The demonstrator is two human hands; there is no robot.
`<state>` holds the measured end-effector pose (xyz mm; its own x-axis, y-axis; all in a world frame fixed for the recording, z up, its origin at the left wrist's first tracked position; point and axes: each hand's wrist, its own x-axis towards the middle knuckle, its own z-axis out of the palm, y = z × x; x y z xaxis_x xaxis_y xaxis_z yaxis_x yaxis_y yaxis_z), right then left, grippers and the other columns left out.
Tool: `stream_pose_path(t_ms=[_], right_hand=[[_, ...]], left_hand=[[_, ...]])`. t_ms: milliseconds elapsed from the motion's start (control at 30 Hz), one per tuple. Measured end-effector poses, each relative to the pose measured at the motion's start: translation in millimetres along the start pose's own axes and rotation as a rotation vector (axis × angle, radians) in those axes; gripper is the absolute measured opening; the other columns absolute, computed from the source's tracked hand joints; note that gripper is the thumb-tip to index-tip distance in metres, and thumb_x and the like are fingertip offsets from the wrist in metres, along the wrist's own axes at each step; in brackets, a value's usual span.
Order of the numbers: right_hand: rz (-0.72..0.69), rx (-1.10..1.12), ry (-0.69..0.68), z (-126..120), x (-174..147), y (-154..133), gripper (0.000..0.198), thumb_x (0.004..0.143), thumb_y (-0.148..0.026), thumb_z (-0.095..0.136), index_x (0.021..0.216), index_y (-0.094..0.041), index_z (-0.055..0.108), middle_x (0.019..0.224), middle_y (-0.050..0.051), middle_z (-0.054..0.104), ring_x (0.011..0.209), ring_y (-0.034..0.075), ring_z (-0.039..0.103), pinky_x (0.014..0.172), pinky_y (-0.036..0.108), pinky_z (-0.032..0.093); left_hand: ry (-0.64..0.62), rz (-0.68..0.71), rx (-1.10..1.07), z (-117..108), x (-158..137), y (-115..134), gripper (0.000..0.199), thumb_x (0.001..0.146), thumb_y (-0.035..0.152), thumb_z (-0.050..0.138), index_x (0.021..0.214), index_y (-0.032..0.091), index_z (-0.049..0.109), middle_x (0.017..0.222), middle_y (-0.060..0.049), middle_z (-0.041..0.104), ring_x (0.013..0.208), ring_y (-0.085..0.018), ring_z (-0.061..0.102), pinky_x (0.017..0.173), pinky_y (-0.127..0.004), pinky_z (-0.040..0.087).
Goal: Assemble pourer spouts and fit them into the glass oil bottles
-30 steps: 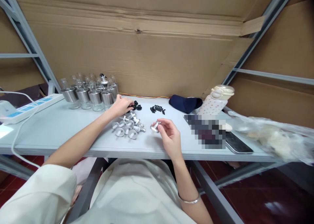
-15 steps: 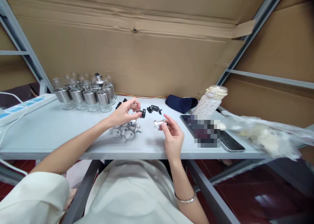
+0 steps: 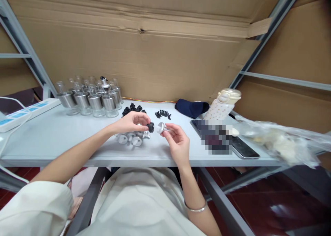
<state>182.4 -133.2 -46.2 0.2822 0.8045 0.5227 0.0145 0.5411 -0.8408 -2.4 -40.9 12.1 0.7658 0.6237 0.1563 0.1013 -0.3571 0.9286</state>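
Between the thumb and fingers of my left hand (image 3: 136, 121) is a black bottle stopper (image 3: 150, 127). Facing it, a small gap away, is a silver metal pourer spout (image 3: 160, 127) that my right hand (image 3: 178, 141) pinches, its round flange turned to the left. Below my left hand lies a pile of similar silver pourer spouts (image 3: 133, 138). Behind that hand stands a cluster of black stoppers (image 3: 132, 108), partly covered by my fingers. Several small black caps (image 3: 163, 114) lie in a curved row farther back.
Glass bottles with steel sleeves (image 3: 95, 100) stand at the back left, one topped with a pourer. A white power strip (image 3: 33, 111) lies at the left. To the right are a navy cap (image 3: 191, 108), a dotted drinking bottle (image 3: 219, 106), a phone (image 3: 245, 148) and plastic bags (image 3: 281, 143).
My right hand has moved slightly left and turned the spout's flange toward the stopper. My left hand has lowered a little, and more of the black stoppers behind it show.
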Motion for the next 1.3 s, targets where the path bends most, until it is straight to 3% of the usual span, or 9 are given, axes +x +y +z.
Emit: stream_pose_path(t_ms=[267,667,900,1300], right_hand=[[0.017,-0.061,-0.018,-1.9,-0.9,5.5,0.014,0.078,-0.028,0.066,0.089,-0.02,0.067,0.083,0.004,0.068,0.076,0.016,0.063,0.076,0.032,0.051],[0.039,-0.123,-0.038,-0.7,0.3,5.2,0.014,0.074,-0.029,0.07,0.082,-0.019,0.068,0.073,0.001,0.065,0.068,0.014,0.056,0.07,0.03,0.048],[0.036,-0.119,-0.051,-0.5,-0.8,3.7,0.015,0.071,-0.031,0.072,0.078,-0.018,0.068,0.081,0.006,0.072,0.075,0.018,0.065,0.073,0.033,0.052],[0.044,-0.175,-0.124,-0.6,-1.2,-0.9,0.011,0.073,-0.029,0.07,0.077,-0.018,0.068,0.068,0.004,0.071,0.06,0.017,0.067,0.062,0.03,0.051]], left_hand=[[0.045,-0.009,-0.026,3.4,0.2,0.6,0.031,0.07,0.036,0.074,0.088,0.013,0.064,0.08,-0.004,0.068,0.067,-0.011,0.061,0.065,-0.023,0.049],[0.026,0.124,0.046,5.4,0.9,-7.0,0.029,0.068,0.026,0.076,0.092,0.013,0.068,0.091,-0.007,0.071,0.081,-0.014,0.064,0.08,-0.028,0.051],[0.098,0.022,0.08,7.8,1.6,-4.2,0.032,0.062,0.031,0.079,0.086,0.011,0.071,0.079,-0.007,0.072,0.069,-0.014,0.064,0.066,-0.025,0.051],[0.05,-0.021,0.071,7.2,1.5,-5.0,0.025,0.06,0.029,0.079,0.079,0.013,0.073,0.075,-0.005,0.072,0.066,-0.013,0.062,0.062,-0.023,0.049]])
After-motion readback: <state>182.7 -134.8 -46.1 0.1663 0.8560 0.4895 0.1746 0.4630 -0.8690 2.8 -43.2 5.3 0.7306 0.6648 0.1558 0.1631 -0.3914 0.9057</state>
